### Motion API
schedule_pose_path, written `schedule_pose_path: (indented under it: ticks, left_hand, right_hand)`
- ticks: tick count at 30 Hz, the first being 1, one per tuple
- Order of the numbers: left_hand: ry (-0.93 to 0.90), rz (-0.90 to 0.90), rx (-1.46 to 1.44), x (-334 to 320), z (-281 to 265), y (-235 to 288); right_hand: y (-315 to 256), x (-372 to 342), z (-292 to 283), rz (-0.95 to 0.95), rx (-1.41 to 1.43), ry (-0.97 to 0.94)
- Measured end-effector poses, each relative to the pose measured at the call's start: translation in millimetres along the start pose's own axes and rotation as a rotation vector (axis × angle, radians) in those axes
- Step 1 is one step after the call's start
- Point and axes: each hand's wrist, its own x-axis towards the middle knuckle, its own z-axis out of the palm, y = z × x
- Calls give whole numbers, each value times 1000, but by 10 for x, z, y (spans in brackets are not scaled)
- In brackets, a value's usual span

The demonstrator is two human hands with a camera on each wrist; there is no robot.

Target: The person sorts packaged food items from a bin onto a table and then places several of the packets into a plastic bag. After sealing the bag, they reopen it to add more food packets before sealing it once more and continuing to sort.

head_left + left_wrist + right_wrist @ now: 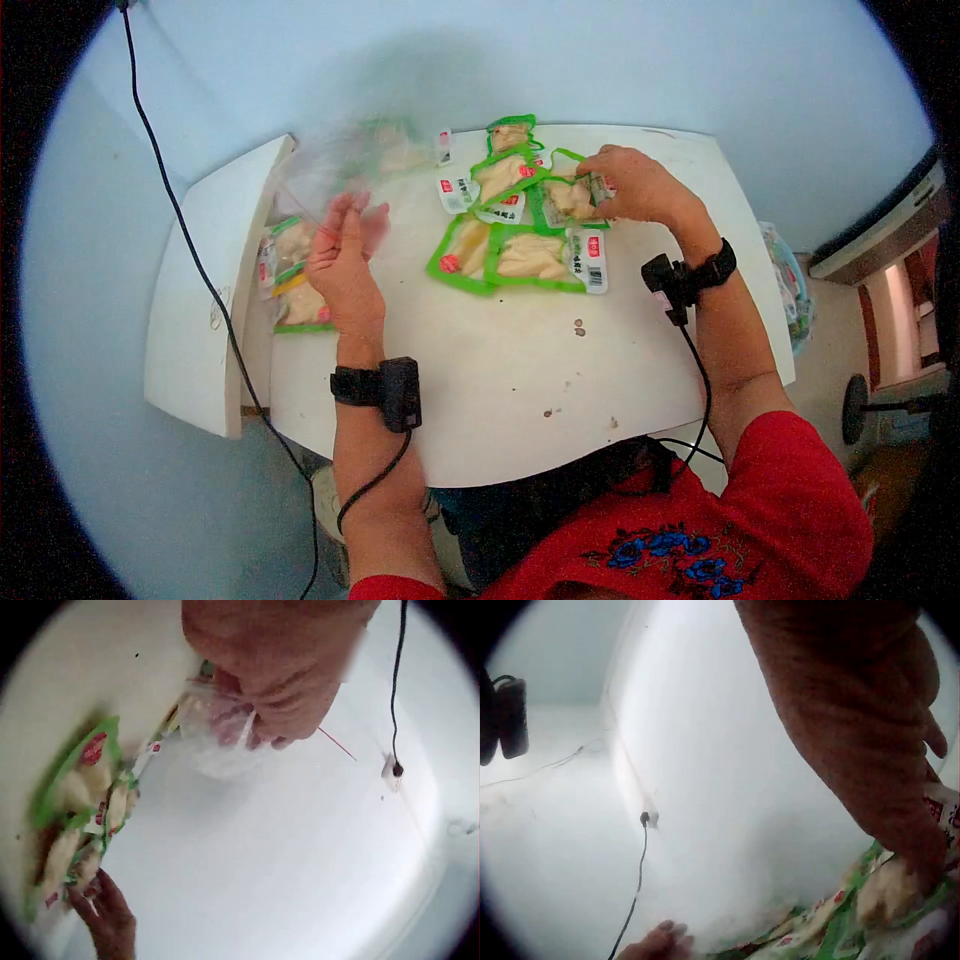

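My left hand [345, 265] pinches a clear plastic bag [325, 165], which is blurred and spreads above the fingers at the table's left. In the left wrist view the bag [221, 757] hangs crinkled below the curled fingers. At the back right, my right hand [645, 190] grips the edge of a green-bordered food packet [570, 200] with pale pieces inside. This packet [889, 892] also shows under the hand in the right wrist view. Beside it lie several similar packets, among them one with a white label end [530, 257] and another higher up [505, 178].
Two packets [300, 305] lie at the table's left edge, next to a raised white panel [210, 290]. Another packet [400, 150] sits behind the clear bag. A wall stands behind the white table [480, 400]. A black cable [200, 270] hangs across the left side.
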Motion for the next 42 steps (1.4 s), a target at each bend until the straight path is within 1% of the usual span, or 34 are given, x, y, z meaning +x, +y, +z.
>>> schedule_pose_path:
  ticks: [1, 4, 5, 7, 9, 11, 12, 13, 15, 16, 19, 22, 24, 27, 31, 33, 36, 37, 40, 42]
  left_hand:
    - [20, 54, 106, -18, 22, -6]
    - [58, 195, 357, -103, 138, 88]
    - [67, 239, 427, -133, 169, 110]
    - [41, 383, 538, -182, 174, 76]
    - [4, 528, 692, -225, 183, 43]
    - [-46, 675, 889, -287, 224, 6]
    - [-89, 696, 952, -355, 286, 56]
    - [-132, 753, 973, -376, 322, 35]
    - [-217, 867, 1018, -399, 373, -1]
    - [-266, 833, 1012, -429, 400, -8]
    - [-383, 728, 992, -521, 482, 28]
    - [-456, 636, 964, -570, 544, 86]
    - [-476, 600, 928, -581, 553, 91]
    - [-460, 681, 907, -557, 539, 49]
    - [-355, 689, 908, -548, 552, 60]
    - [-289, 690, 923, -554, 554, 106]
    - [-130, 685, 856, -582, 602, 224]
    - [-147, 712, 863, -579, 592, 227]
    - [-202, 792, 877, -564, 564, 201]
    - [-237, 840, 884, -583, 573, 150]
  right_hand:
    - [34, -10, -10, 39, -41, 27]
    - [172, 8, 13, 240, -307, 148]
    - [192, 10, 25, 206, -277, 248]
    - [128, 25, 31, 138, -215, 446]
    - [-90, 145, 81, 54, 117, 415]
    - [-702, 32, -88, -1, 529, 99]
    - [-859, 4, -6, -92, 620, 85]
    - [-965, -17, 61, -186, 710, 69]
    - [-1049, 5, 201, -121, 869, 31]
    - [-1062, 17, 266, -87, 946, 10]
    - [-1042, 30, 371, 108, 1315, 104]
    - [-956, 71, 426, 156, 1492, 65]
    - [-957, 99, 448, 177, 1489, 96]
    - [-967, 90, 429, 203, 1447, 120]
    - [-948, 74, 451, 204, 1430, 148]
    - [-935, 85, 475, 215, 1371, 153]
    - [-910, 92, 509, 182, 1334, 171]
    - [-903, 88, 525, 165, 1330, 179]
    - [-903, 110, 588, 151, 1136, 271]
    - [-916, 115, 549, 100, 1041, 285]
